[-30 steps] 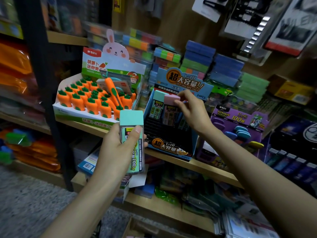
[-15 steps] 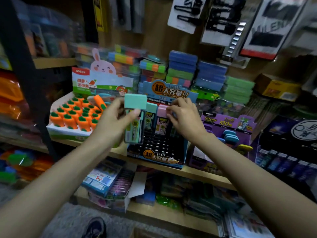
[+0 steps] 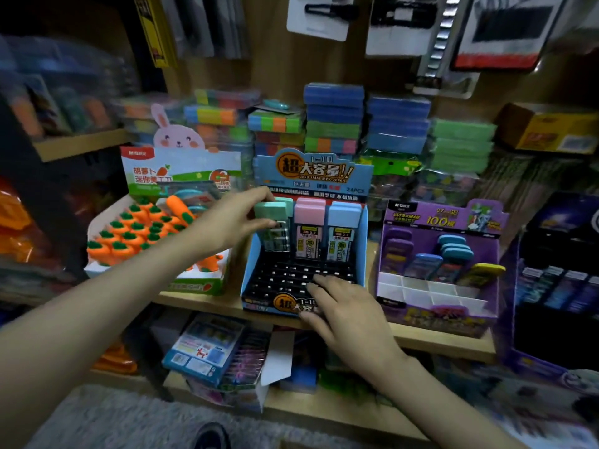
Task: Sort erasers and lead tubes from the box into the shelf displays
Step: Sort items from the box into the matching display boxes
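Seating the green lead tube (image 3: 274, 222), pinched by the left hand (image 3: 227, 218), in the back-left slot of the display box (image 3: 365, 241). The box front is braced by the flat, empty right hand (image 3: 343, 315); straight downward pressure is advised.

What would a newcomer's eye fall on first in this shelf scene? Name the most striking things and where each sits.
The blue display box at mid-shelf stands out, its back row holding a green-capped tube, a pink-capped tube and a blue-capped tube; the left hand grips the green one. The right hand rests flat on the box's front. To its left sits a tray of orange carrot shapes.
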A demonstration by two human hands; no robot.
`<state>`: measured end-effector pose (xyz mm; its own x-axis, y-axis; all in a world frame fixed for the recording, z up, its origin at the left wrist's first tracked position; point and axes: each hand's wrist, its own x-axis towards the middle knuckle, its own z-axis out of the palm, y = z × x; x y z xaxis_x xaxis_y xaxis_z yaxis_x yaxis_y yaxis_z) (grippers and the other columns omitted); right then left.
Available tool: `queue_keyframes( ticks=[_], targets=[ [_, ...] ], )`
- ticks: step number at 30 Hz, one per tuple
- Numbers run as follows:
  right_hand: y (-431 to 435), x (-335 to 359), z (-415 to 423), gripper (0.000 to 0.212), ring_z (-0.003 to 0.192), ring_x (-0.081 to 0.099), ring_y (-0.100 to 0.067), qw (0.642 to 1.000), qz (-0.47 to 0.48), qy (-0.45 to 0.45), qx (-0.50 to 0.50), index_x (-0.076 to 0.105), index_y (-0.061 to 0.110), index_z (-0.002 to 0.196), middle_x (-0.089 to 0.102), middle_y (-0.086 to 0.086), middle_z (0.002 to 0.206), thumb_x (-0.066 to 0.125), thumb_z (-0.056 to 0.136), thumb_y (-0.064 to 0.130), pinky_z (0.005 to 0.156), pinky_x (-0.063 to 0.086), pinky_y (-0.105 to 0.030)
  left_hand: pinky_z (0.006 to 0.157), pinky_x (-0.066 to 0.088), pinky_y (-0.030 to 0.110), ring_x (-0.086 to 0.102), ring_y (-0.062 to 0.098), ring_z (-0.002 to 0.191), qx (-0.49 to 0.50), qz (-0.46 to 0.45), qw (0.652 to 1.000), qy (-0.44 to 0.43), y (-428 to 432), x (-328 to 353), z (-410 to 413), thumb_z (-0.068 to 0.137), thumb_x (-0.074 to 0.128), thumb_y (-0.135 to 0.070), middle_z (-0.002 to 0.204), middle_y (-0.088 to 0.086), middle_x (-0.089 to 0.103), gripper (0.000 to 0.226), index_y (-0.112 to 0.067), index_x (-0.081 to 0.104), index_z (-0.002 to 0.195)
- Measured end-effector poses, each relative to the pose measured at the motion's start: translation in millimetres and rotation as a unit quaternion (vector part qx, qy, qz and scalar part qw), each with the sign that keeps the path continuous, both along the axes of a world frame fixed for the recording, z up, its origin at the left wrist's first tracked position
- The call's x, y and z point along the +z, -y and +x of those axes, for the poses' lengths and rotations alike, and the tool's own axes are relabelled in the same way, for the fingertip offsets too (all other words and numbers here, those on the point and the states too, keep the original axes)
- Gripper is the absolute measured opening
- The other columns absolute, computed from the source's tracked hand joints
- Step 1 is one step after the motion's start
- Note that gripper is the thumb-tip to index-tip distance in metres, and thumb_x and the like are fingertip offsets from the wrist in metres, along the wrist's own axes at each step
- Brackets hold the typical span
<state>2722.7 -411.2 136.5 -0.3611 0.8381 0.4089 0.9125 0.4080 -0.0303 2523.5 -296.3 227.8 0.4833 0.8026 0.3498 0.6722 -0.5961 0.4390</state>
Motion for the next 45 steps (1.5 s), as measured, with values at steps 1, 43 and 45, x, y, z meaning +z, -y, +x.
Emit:
queue_keyframes(
  ticks=[1, 43, 45],
  targets=[
    [-1, -1, 0, 0.041, 0.100, 0.067, -0.022, 1.000, 0.012, -0.010, -0.002, 0.069, 0.013, 0.106, 0.069, -0.004, 0.110, 0.072, 0.077, 0.042, 0.076, 0.055, -0.030, 0.059, 0.037, 0.002, 0.048, -0.008, 0.075, -0.006, 0.002, 1.000, -0.011, -2, 2, 2, 0.084, 0.067, -0.014, 0.081, -0.017, 0.051, 0.019, -0.016, 0.053, 0.095],
    [177, -161, 126, 0.021, 0.102, 0.060, -0.029, 0.900, -0.402, -0.093, -0.142, 0.060, 0.014, 0.104, 0.066, -0.011, 0.109, 0.050, 0.093, 0.028, 0.080, 0.046, -0.034, 0.080, 0.048, 0.035, 0.060, 0.020, 0.092, -0.018, -0.206, 0.974, -0.093, 212, -248, 62, 0.089, 0.055, -0.014, 0.098, 0.000, 0.061, 0.017, -0.012, 0.060, 0.105],
    [190, -194, 138, 0.019, 0.103, 0.059, -0.029, 0.875, -0.438, -0.115, -0.173, 0.062, 0.012, 0.101, 0.066, -0.013, 0.108, 0.051, 0.093, 0.026, 0.081, 0.044, -0.033, 0.077, 0.046, 0.033, 0.061, 0.026, 0.089, 0.009, -0.286, 0.955, -0.081, 226, -295, 68, 0.087, 0.058, -0.009, 0.089, 0.003, 0.060, 0.013, -0.008, 0.060, 0.100]
  ],
)
